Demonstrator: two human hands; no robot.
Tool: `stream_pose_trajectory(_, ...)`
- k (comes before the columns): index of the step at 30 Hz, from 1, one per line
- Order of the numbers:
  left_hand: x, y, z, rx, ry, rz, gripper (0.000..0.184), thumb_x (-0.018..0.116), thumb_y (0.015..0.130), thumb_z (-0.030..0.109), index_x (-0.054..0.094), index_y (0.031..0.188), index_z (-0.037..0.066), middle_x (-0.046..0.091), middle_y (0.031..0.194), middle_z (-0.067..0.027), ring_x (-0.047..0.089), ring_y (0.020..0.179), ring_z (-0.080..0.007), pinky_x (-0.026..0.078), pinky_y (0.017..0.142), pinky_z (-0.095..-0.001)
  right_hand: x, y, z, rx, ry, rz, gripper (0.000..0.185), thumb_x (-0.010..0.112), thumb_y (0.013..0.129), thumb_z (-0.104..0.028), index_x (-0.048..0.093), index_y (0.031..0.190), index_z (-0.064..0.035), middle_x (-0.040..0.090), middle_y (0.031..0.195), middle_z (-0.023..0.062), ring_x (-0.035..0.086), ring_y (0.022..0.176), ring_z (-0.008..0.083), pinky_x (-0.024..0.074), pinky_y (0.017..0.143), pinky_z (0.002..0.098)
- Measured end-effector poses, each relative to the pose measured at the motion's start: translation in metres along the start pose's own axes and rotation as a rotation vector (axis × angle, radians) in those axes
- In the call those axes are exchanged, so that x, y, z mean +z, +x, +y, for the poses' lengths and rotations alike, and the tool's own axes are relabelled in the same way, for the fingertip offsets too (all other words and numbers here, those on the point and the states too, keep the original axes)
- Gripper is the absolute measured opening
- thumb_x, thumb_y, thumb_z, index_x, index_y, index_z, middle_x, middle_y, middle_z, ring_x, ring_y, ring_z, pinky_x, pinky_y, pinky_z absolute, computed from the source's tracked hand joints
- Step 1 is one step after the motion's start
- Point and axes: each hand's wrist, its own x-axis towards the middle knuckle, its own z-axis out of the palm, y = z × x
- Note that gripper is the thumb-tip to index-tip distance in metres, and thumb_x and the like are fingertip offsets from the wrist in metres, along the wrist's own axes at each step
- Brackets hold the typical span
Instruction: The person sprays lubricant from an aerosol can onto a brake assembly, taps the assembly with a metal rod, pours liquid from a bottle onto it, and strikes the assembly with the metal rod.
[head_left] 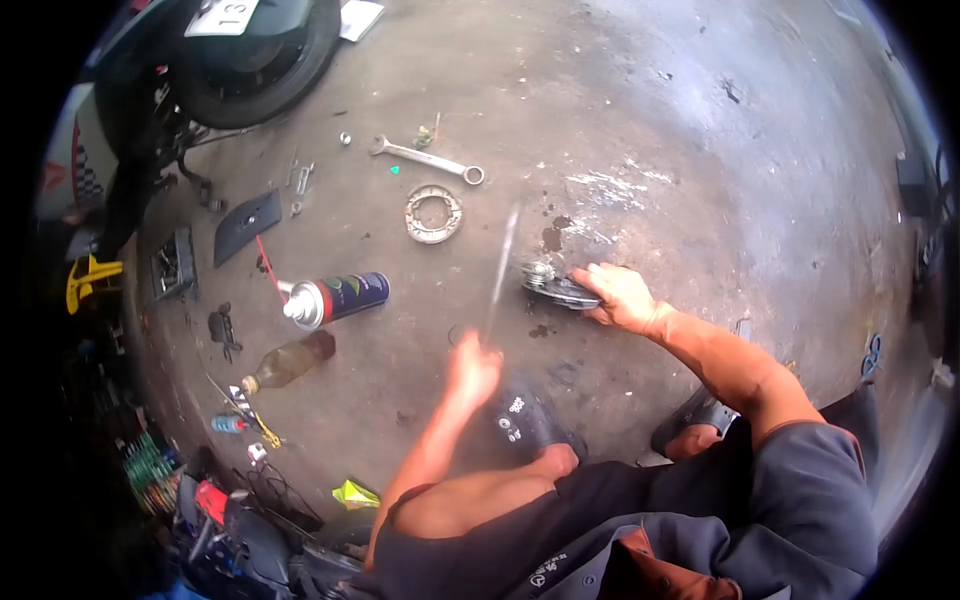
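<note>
Near the middle of the floor, my right hand [622,298] is closed on a dark round metal part [563,288] with a silvery hub at its left end. My left hand [473,370], blurred by motion, is closed around the lower end of a thin metal rod [506,255]. The rod points up and away, left of the round part and apart from it. Beyond my hands, a ring-shaped pair of brake shoes [413,222] and a combination wrench [430,159] lie on the floor.
On the left are a spray can [340,300] with a red straw, a brown bottle [290,362], a dark flat plate [247,228] and a small tray [173,264]. A vehicle wheel [262,75] stands at the top left. My shoes [530,420] are close below my hands.
</note>
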Motion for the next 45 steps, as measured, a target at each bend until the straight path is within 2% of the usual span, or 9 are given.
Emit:
stream_pose_trajectory(3,-0.007,0.023,-0.008,-0.300,-0.266,-0.417,0.029,0.072,0.083,0.013,0.058,0.097,-0.007,0.061,0.076,-0.0159,0.057,0.073,-0.0198,0.050,0.071,-0.0369,-0.007,-0.014,0.018,0.006,-0.098,0.024,0.065,0.082,0.060,-0.022,0.058,0.118,-0.0069,0.057,0.097,0.0108,0.054,0.091,0.0318,0.0453,0.081,0.0429)
stream_pose_trajectory(7,-0.107,0.084,0.056,-0.478,-0.690,0.267,0.008,0.065,0.092,0.004,0.058,0.091,0.001,0.058,0.066,-0.0022,0.048,0.052,-0.0149,0.048,0.064,-0.0303,0.003,-0.007,0.012,-0.061,-0.122,-0.032,0.064,0.082,0.057,-0.020,0.058,0.115,-0.0071,0.054,0.097,0.0115,0.052,0.092,0.0327,0.0435,0.082,0.0425)
stream_pose_trajectory(13,0.072,-0.052,-0.042,-0.152,-0.121,-0.555,0.026,0.072,0.085,0.014,0.056,0.093,-0.005,0.061,0.073,-0.0180,0.060,0.064,-0.0293,0.051,0.068,-0.0461,0.014,-0.012,0.003,0.081,0.163,0.201,0.045,0.080,0.061,-0.012,0.060,0.101,-0.0068,0.054,0.085,0.0124,0.055,0.081,0.0343,0.0464,0.071,0.0429)
stream_pose_trajectory(21,-0.085,0.078,0.046,-0.524,-0.940,0.474,0.018,0.068,0.087,0.007,0.060,0.099,-0.004,0.061,0.063,-0.0080,0.061,0.058,-0.0263,0.052,0.065,-0.0399,0.021,-0.028,0.015,0.131,-0.011,-0.051,0.068,0.086,0.060,-0.024,0.059,0.120,-0.0044,0.059,0.114,0.0185,0.056,0.109,0.0401,0.0448,0.099,0.0472)
stream_pose_trajectory(26,0.002,0.013,-0.008,-0.325,-0.277,-0.622,0.035,0.070,0.084,0.011,0.057,0.107,-0.011,0.068,0.087,-0.0264,0.068,0.079,-0.0333,0.053,0.075,-0.0443,0.035,-0.036,0.018,0.056,0.014,-0.001,0.067,0.086,0.065,-0.025,0.059,0.123,-0.0048,0.061,0.119,0.0186,0.056,0.116,0.0397,0.0439,0.104,0.0476)
stream_pose_trajectory(33,-0.062,0.036,0.037,-0.518,-0.902,0.229,0.011,0.063,0.092,0.006,0.054,0.088,0.001,0.061,0.069,-0.0042,0.062,0.067,-0.0157,0.050,0.059,-0.0347,0.010,-0.023,0.009,0.016,0.035,0.102,0.043,0.084,0.069,-0.020,0.061,0.102,-0.0058,0.058,0.090,0.0142,0.056,0.085,0.0377,0.0469,0.077,0.0442)
stream_pose_trajectory(35,0.004,-0.006,0.024,-0.124,0.093,-0.703,0.024,0.063,0.087,0.012,0.060,0.103,-0.006,0.066,0.074,-0.0094,0.064,0.066,-0.0224,0.054,0.063,-0.0378,0.010,-0.019,0.005,0.009,0.090,0.133,0.039,0.083,0.069,-0.019,0.061,0.099,-0.0063,0.057,0.085,0.0136,0.056,0.079,0.0371,0.0471,0.072,0.0431)
stream_pose_trajectory(39,0.007,0.008,-0.004,-0.412,-0.513,-0.716,0.044,0.066,0.086,0.007,0.055,0.126,-0.009,0.070,0.107,-0.0252,0.070,0.098,-0.0295,0.054,0.086,-0.0370,0.004,-0.027,0.005,0.128,0.202,0.113,0.037,0.082,0.073,-0.022,0.060,0.099,-0.0079,0.055,0.082,0.0154,0.058,0.078,0.0389,0.0491,0.068,0.0444)
stream_pose_trajectory(45,-0.008,0.056,0.036,-0.770,-1.016,-0.400,0.031,0.071,0.089,0.012,0.060,0.116,0.001,0.062,0.081,-0.0021,0.057,0.066,-0.0093,0.045,0.053,-0.0255,-0.033,0.009,-0.020,-0.108,-0.281,0.014,0.053,0.073,0.067,-0.018,0.058,0.116,-0.0087,0.056,0.098,0.0077,0.057,0.085,0.0276,0.0525,0.068,0.0392)
